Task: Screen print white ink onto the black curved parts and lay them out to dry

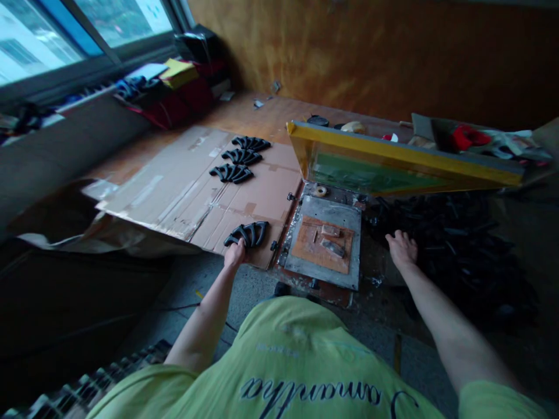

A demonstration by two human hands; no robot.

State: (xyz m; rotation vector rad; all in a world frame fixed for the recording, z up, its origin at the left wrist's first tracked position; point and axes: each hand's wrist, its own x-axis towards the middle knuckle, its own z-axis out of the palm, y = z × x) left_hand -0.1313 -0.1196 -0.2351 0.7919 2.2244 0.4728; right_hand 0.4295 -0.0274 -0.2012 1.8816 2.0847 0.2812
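Observation:
My left hand (236, 254) is closed on the near edge of a curved black slotted part (248, 234), which rests at the front of a flattened cardboard sheet (205, 203). Farther back on that sheet, several similar black parts lie in short rows (238, 157). My right hand (402, 249) is at the left edge of a large dark pile of black parts (471, 256), fingers apart and slightly bent, with nothing visible in them. Between my hands is a grey metal plate (321, 210) bearing a brown sheet (305, 241) and small blocks (332, 248).
A yellow-edged screen frame (402, 152) stands tilted up behind the plate. A tape roll (320, 191) sits by its hinge side. At the back right is an open box (428, 131) with red items. A red bin (174, 107) stands near the window.

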